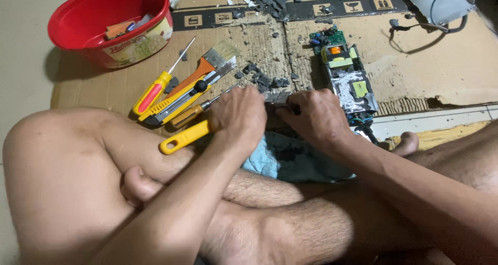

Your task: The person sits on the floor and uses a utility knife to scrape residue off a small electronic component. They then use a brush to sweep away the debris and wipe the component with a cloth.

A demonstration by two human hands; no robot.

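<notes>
My left hand [239, 117] is closed around a tool with a yellow handle [182, 138], the handle sticking out to the left. My right hand [315, 117] grips a small grey metal piece [277, 98] between the two hands. Both hands work over a blue-grey cloth [290, 161] lying on my crossed legs. The tool's tip is hidden under my left hand.
On the cardboard sheet [441, 62] lie a yellow-red screwdriver [155, 88], a yellow utility knife [181, 100], a brush [210, 63], a green circuit board [345, 75], and grey debris [267, 3]. A red tub [111, 21] stands at the back left. A grey metal casing with wires [438, 3] sits back right.
</notes>
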